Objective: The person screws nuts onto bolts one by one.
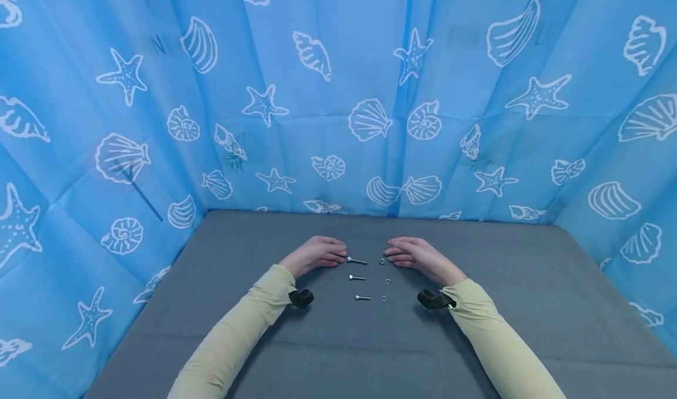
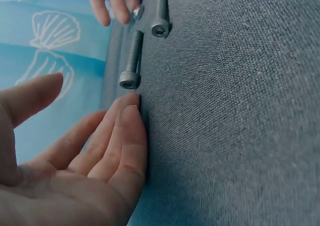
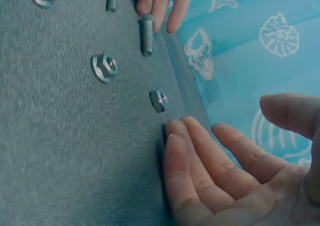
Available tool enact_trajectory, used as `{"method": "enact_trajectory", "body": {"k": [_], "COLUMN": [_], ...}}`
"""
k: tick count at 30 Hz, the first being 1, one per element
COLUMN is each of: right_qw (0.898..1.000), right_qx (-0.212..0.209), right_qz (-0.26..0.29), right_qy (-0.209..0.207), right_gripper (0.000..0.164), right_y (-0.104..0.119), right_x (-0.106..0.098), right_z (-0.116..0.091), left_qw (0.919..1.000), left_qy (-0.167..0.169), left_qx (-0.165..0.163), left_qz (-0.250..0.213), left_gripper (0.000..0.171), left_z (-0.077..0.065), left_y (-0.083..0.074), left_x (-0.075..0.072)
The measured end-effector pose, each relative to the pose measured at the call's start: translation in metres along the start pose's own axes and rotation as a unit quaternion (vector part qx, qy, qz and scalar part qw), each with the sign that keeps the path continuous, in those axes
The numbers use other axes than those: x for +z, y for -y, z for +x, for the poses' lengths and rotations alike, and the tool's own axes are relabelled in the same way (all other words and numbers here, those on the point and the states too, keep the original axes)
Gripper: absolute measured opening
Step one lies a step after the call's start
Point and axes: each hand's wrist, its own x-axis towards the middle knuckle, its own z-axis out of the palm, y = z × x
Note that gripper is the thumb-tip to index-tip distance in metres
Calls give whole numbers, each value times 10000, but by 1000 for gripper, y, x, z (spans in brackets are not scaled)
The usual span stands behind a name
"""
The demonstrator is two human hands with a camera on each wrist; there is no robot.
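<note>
Three metal bolts lie in a column on the grey cloth: a far bolt [image 1: 357,261], a middle bolt [image 1: 357,278] and a near bolt [image 1: 362,297]. To their right are three nuts: the far nut [image 1: 382,261], the middle flange nut [image 3: 104,67] and the near nut [image 1: 384,298]. My left hand [image 1: 322,252] rests beside the head of the far bolt, fingers loosely bent, thumb apart, holding nothing. Opposite it, my right hand [image 1: 418,254] lies just right of the far nut, its fingers relaxed and nothing in its grasp.
A grey cloth covers the table [image 1: 296,352]. Behind and at both sides hangs a blue curtain [image 1: 338,93] with white shells and starfish. Black wrist straps, one on the left [image 1: 301,298] and one on the right [image 1: 436,299], sit at the sleeve ends.
</note>
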Motion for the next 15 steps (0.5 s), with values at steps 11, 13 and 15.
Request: {"method": "enact_trajectory", "body": {"k": [11, 13, 15], "right_qw": [9971, 9949, 9927], "right_qx": [-74, -49, -29], "right_qz": [-753, -1006, -1203], "right_qy": [63, 67, 66], "right_gripper": [39, 37, 37], "right_y": [-6, -7, -8], "right_x": [-4, -5, -6], "right_z": [14, 16, 18], "left_qw": [9973, 9969, 9969], "left_qy": [-410, -431, -448], "left_qx": [124, 116, 101], "left_qz": [590, 655, 642], "left_gripper": [35, 35, 34], "left_z": [6, 7, 8], "left_y": [-1, -1, -1], "left_x": [7, 8, 9]}}
